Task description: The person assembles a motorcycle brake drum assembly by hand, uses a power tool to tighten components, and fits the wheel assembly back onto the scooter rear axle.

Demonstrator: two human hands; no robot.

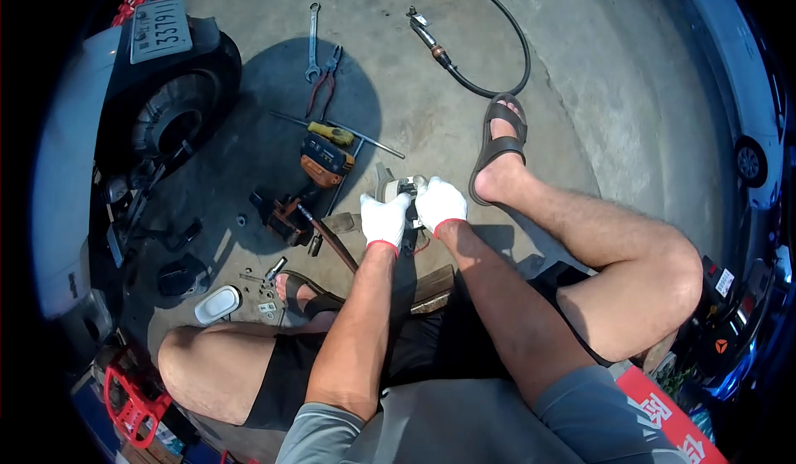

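Note:
Both my hands wear white gloves with red cuffs and meet over a grey and black metal part (pixel 405 187) in front of me. My left hand (pixel 384 218) has its fingers closed on the part's left side. On the opposite side my right hand (pixel 441 205) grips it, thumb and fingers bent around the edge. Much of the part is covered by the gloves, so its exact kind cannot be made out. A thin red wire (pixel 420 244) shows just below the gloves.
Left of my hands lie an orange and black power tool (pixel 325 162), a yellow-handled screwdriver (pixel 331 133), red-handled pliers (pixel 322 91) and a combination wrench (pixel 313 45). An air tool (pixel 429 43) with a black hose lies ahead. A white vehicle's wheel (pixel 170 120) stands left, near a white oval dish (pixel 217 306).

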